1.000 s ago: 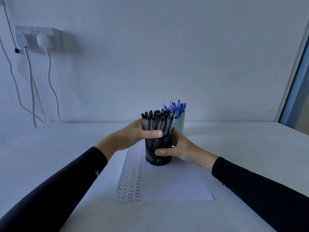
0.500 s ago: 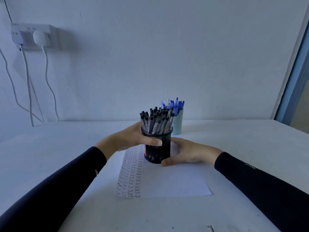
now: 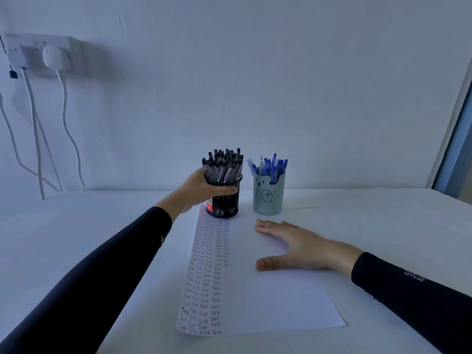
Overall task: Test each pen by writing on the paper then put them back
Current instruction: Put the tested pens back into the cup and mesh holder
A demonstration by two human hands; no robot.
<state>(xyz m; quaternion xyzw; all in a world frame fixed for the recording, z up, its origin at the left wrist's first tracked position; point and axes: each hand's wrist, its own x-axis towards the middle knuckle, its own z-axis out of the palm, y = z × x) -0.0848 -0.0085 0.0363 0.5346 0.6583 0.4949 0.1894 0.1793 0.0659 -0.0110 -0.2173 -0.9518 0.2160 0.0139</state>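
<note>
A white paper (image 3: 268, 297) lies close by on the white surface (image 3: 76, 226), with rows of the word "Test" down its left side. The right hand (image 3: 304, 247) rests flat on it, fingers straight and spread apart, holding nothing. Farther back, at the far end of the paper, the left hand (image 3: 198, 190) has its fingers and thumb curled tight around a black mesh cup (image 3: 224, 203) full of black pens (image 3: 223, 164), and just to the right, not touching it, stands a pale bear cup (image 3: 268, 195) full of blue pens (image 3: 269, 166).
</note>
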